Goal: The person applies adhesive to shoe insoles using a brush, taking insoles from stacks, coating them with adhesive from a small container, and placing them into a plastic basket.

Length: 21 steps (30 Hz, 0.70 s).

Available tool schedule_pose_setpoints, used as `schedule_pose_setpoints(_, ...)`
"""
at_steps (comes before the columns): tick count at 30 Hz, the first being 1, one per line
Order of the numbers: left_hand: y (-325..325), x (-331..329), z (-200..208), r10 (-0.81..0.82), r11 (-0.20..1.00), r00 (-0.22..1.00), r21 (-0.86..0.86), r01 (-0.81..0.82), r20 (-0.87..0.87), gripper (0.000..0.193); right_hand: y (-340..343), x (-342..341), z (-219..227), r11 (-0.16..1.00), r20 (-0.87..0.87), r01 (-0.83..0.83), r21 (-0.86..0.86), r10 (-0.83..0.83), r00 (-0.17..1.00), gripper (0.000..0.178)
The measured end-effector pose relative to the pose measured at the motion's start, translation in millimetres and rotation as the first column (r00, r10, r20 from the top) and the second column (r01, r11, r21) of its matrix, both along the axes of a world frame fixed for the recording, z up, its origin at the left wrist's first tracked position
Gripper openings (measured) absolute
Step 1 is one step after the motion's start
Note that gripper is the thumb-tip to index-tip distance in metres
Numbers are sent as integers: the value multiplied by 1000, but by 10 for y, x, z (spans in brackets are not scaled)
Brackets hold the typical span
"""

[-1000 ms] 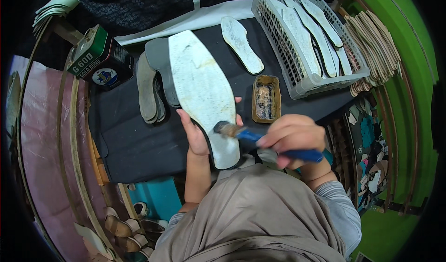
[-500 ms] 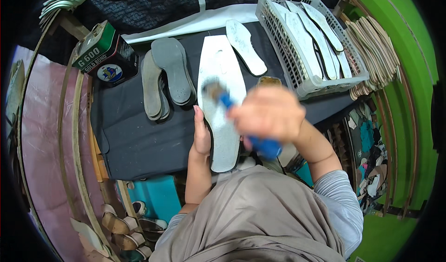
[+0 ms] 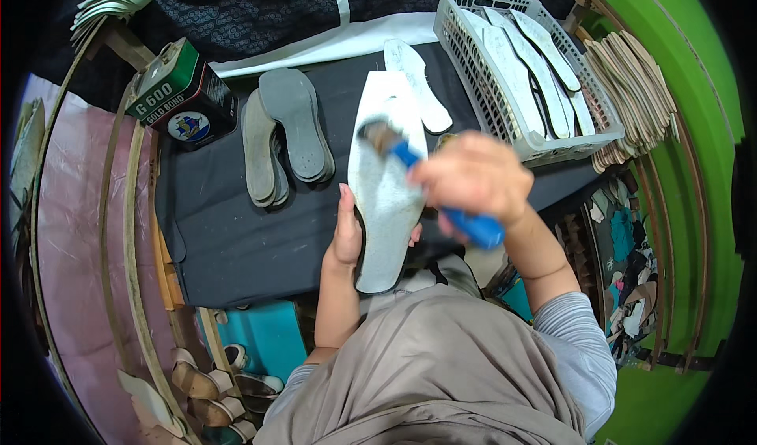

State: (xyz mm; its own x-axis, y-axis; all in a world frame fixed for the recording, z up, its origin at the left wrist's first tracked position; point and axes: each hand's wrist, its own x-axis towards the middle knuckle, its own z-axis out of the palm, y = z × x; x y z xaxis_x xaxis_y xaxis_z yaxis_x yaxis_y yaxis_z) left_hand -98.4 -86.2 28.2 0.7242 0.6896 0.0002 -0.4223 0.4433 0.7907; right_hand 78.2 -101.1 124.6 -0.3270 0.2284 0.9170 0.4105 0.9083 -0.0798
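My left hand (image 3: 348, 232) grips a pale grey shoe insole (image 3: 384, 193) by its edge, holding it above the black-covered table (image 3: 213, 232). My right hand (image 3: 471, 178) is closed around the blue handle of a brush (image 3: 410, 161). Its bristles rest on the upper part of the insole. A second pale insole (image 3: 416, 82) lies on the table just beyond. Part of the held insole's right side is hidden behind my right hand.
Several dark grey soles (image 3: 284, 137) are stacked left of the insole. A green and black tin (image 3: 180, 94) stands at the table's far left. A white plastic basket (image 3: 512, 67) holds more insoles at the right. Brown cut pieces (image 3: 631, 90) are piled beyond it. Sandals (image 3: 213, 390) lie on the floor.
My right hand has swept the brush from the insole's near end up toward its far end. The insole has turned from flat to more edge-on in my left hand.
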Motion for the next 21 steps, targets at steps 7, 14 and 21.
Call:
schedule_pose_setpoints(7,42,-21,-42,14,1000,995,-1,-14,-100,97,-103,16,-16,969,12,-165,-184,170,985,34)
schedule_pose_setpoints(14,20,88,-28,-97,989,970,-91,119,221,99,319,364,75,999,-173,40,24,-35,984,26)
schedule_pose_setpoints(21,193,-10,-126,172,976,968,-162,-143,180,91,-206,-84,-473,951,28,-204,-231,216,976,12)
